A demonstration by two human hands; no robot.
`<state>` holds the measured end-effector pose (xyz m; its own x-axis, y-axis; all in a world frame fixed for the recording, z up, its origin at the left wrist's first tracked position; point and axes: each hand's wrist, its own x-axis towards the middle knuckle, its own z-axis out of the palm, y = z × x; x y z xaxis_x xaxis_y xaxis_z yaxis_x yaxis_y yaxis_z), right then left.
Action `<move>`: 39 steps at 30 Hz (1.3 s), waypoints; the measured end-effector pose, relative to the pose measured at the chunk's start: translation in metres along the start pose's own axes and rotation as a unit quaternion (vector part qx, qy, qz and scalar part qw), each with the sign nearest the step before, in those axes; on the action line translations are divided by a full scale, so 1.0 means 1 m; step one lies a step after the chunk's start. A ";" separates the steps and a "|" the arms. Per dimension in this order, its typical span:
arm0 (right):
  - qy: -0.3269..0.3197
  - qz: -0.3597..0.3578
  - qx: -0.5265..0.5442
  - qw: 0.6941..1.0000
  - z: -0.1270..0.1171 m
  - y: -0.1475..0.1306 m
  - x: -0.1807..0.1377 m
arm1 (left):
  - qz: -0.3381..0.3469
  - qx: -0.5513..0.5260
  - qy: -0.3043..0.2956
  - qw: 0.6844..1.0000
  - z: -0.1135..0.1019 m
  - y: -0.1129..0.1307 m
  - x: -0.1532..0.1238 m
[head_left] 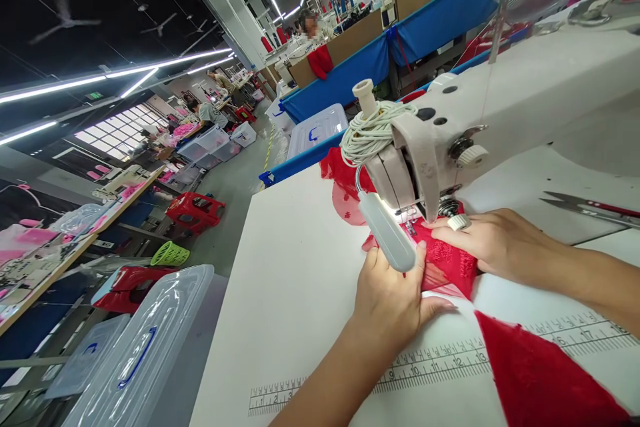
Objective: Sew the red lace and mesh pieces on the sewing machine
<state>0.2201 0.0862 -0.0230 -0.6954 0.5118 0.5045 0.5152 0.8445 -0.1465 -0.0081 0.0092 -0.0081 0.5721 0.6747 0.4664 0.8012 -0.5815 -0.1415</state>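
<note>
Red lace fabric (446, 260) lies under the needle area of a white sewing machine (540, 100). My left hand (387, 293) is at the fabric's near left side, fingers closed on its edge and thumb pointing right. A small grey lamp (387, 230) hangs in front of some of its fingertips. Close to the presser foot (411, 227), my right hand (500, 243) grips the lace from the right, with the index finger reaching toward the foot. More sheer red fabric (347, 193) lies behind the machine head. A separate-looking red piece (545, 373) spreads over the front of the table.
Scissors (595, 207) lie on the table at the right. A printed ruler scale (435, 367) runs along the white tabletop (280, 293). Lidded plastic bins (150, 347) and red stools (195, 210) stand left of the table. Other people work at machines farther off.
</note>
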 end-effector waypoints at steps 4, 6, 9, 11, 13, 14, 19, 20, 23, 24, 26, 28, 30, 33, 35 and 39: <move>-0.006 -0.004 0.000 1.000 -0.006 -0.002 0.002 | -0.023 -0.008 0.022 0.999 -0.001 0.005 0.003; 0.000 -0.012 -0.011 1.000 -0.008 -0.004 0.002 | -0.025 -0.012 0.039 0.999 -0.002 0.009 0.007; -0.003 -0.013 -0.023 1.000 -0.010 -0.005 0.000 | 0.007 -0.005 0.070 0.997 -0.004 0.014 0.011; -0.013 -0.009 -0.019 1.000 -0.008 -0.005 -0.003 | 0.038 -0.003 0.087 0.995 -0.004 0.014 0.012; -0.015 -0.011 -0.008 1.000 -0.003 -0.003 -0.006 | 0.058 -0.036 0.088 0.994 -0.004 0.011 0.012; -0.009 -0.010 -0.002 1.000 0.000 -0.002 -0.008 | 0.054 -0.078 0.078 0.992 -0.004 0.008 0.012; 0.034 0.025 0.005 0.999 0.011 0.000 -0.011 | -0.140 -0.391 0.003 0.910 0.002 -0.006 0.014; 0.043 0.027 -0.001 0.999 0.010 -0.002 -0.009 | -0.170 -0.412 -0.004 0.895 0.004 -0.007 0.016; 0.086 0.002 -0.038 0.996 0.002 -0.011 -0.003 | -0.205 -0.427 -0.014 0.880 0.007 -0.008 0.020; 0.100 -0.014 -0.052 0.994 -0.002 -0.014 -0.001 | -0.211 -0.432 -0.014 0.877 0.007 -0.007 0.022; 0.120 -0.046 -0.063 0.990 -0.007 -0.019 0.002 | -0.215 -0.438 -0.014 0.873 0.005 -0.007 0.024; 0.136 -0.045 -0.052 0.988 -0.010 -0.023 0.004 | -0.213 -0.444 -0.019 0.870 0.000 -0.007 0.025; 0.149 -0.015 -0.032 0.988 -0.010 -0.025 0.005 | -0.207 -0.452 -0.037 0.867 -0.005 -0.007 0.026; 0.148 0.016 -0.007 0.989 -0.008 -0.026 0.005 | -0.207 -0.461 -0.064 0.860 -0.008 -0.003 0.026; 0.144 0.016 -0.001 0.989 -0.007 -0.026 0.005 | -0.222 -0.456 -0.055 0.860 -0.007 0.000 0.026; 0.131 -0.015 0.001 0.991 -0.008 -0.023 0.005 | -0.248 -0.421 -0.027 0.872 0.001 0.003 0.024</move>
<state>0.2085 0.0683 -0.0105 -0.5565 0.4278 0.7122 0.4943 0.8595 -0.1300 0.0084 0.0238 0.0018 0.2165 0.9456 0.2428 0.5528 -0.3237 0.7679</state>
